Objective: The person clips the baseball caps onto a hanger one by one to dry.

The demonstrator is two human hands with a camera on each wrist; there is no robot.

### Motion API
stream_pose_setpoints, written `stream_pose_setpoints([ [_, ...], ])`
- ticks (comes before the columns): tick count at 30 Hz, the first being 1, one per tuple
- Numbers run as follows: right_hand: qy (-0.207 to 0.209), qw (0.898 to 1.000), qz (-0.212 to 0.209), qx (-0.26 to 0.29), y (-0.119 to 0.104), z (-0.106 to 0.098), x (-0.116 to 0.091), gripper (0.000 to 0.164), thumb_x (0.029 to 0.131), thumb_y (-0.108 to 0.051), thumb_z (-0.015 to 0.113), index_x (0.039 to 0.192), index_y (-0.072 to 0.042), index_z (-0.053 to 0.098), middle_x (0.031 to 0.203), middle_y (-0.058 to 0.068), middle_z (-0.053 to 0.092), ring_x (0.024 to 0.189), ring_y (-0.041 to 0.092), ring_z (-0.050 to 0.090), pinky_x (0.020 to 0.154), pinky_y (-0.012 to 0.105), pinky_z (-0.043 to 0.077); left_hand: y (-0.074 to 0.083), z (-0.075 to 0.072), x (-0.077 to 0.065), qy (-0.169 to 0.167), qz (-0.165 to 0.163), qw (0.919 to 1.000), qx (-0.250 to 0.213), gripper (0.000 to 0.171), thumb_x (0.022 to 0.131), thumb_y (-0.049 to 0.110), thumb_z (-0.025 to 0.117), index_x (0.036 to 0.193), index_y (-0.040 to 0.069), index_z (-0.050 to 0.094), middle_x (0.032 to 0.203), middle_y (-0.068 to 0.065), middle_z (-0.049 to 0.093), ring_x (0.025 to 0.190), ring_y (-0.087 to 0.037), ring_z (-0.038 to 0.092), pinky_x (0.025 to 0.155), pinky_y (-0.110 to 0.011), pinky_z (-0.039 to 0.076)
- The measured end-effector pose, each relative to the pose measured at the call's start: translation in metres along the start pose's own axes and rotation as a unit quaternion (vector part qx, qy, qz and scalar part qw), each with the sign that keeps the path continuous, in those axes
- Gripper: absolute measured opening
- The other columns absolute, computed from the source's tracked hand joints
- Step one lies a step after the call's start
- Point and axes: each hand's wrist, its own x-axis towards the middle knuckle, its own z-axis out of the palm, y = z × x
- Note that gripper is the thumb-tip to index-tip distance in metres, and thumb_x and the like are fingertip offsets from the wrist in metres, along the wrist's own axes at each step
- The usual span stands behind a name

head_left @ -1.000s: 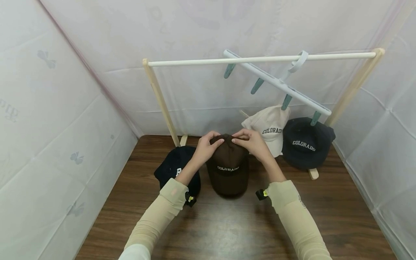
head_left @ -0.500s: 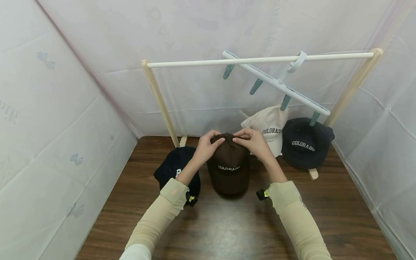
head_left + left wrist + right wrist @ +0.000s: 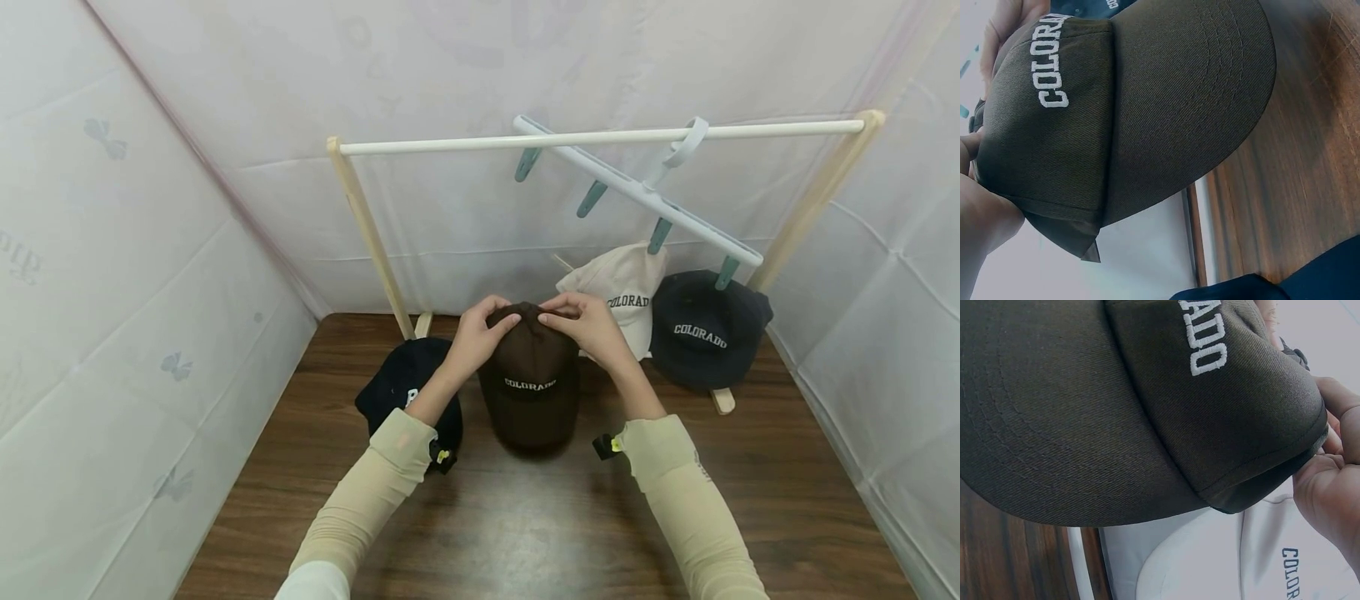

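Note:
Between my two hands is a dark brown baseball cap [image 3: 528, 408] with white COLORADO lettering, its brim pointing down toward me. My left hand [image 3: 476, 337] pinches the crown's top on the left, thumb in front and fingers behind. On the other side my right hand [image 3: 588, 329] pinches the crown the same way. In the left wrist view the cap [image 3: 1147, 106] shows its brim over the wooden table. The right wrist view has the cap [image 3: 1085, 412] with my right hand [image 3: 1335, 469] at its crown edge.
A white rod on a wooden rack [image 3: 367, 225] carries a light-blue hanger [image 3: 626, 185] with several teal clips. A cream cap [image 3: 618, 283] and a dark navy cap [image 3: 705, 333] hang from it at the right. Another navy cap [image 3: 408, 367] lies by my left forearm.
Both hands and the brown cap have risen very slightly and shifted a little to the right. The grip looks the same; the hanger and other caps stay put.

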Motion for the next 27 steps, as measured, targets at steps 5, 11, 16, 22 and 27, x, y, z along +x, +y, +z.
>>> stream_pose_setpoints([
  [5,0.003,1.000,0.002,-0.004,0.010,-0.001,0.005,0.025,0.095,-0.016,0.074,0.117,-0.003,0.073,0.113,0.016,0.074,0.104,0.024,0.070,0.078,0.026,0.057,0.002,-0.001,0.002,0.000,-0.003,1.0000,0.001,0.017,0.100,0.020,0.068,0.111,0.007,0.069,0.110,-0.008,0.072,0.099,-0.022,0.066,0.086,-0.039,0.053],
  [11,0.016,1.000,-0.003,-0.008,0.009,-0.003,0.003,0.029,0.093,-0.026,0.077,0.116,-0.008,0.075,0.112,0.012,0.075,0.104,0.023,0.070,0.079,0.027,0.057,0.006,-0.003,0.005,-0.002,-0.006,1.0000,0.004,0.017,0.100,0.021,0.069,0.111,0.009,0.069,0.109,-0.006,0.071,0.101,-0.021,0.066,0.088,-0.039,0.052],
  [16,0.028,0.999,-0.005,-0.019,0.004,-0.005,0.001,0.031,0.092,-0.031,0.078,0.115,-0.011,0.075,0.111,0.009,0.075,0.104,0.022,0.070,0.081,0.031,0.058,0.010,-0.004,0.008,-0.012,-0.004,0.9999,0.005,0.019,0.100,0.023,0.068,0.114,0.009,0.070,0.112,-0.006,0.071,0.102,-0.020,0.066,0.088,-0.039,0.053],
  [22,0.048,0.998,-0.016,-0.029,0.000,-0.010,0.000,0.033,0.091,-0.036,0.078,0.116,-0.015,0.076,0.112,0.005,0.075,0.105,0.020,0.069,0.083,0.034,0.057,0.014,-0.006,0.013,-0.027,0.006,0.9995,0.013,0.024,0.102,0.027,0.065,0.117,0.010,0.071,0.114,-0.006,0.071,0.102,-0.019,0.067,0.087,-0.038,0.054],
  [27,0.051,0.998,-0.020,-0.032,-0.003,-0.011,-0.003,0.033,0.091,-0.038,0.079,0.116,-0.016,0.076,0.112,0.004,0.075,0.105,0.019,0.069,0.082,0.034,0.057,0.017,-0.004,0.012,-0.056,0.006,0.9983,0.017,0.028,0.101,0.035,0.065,0.117,0.014,0.073,0.109,-0.001,0.073,0.095,-0.014,0.068,0.081,-0.034,0.055],
])
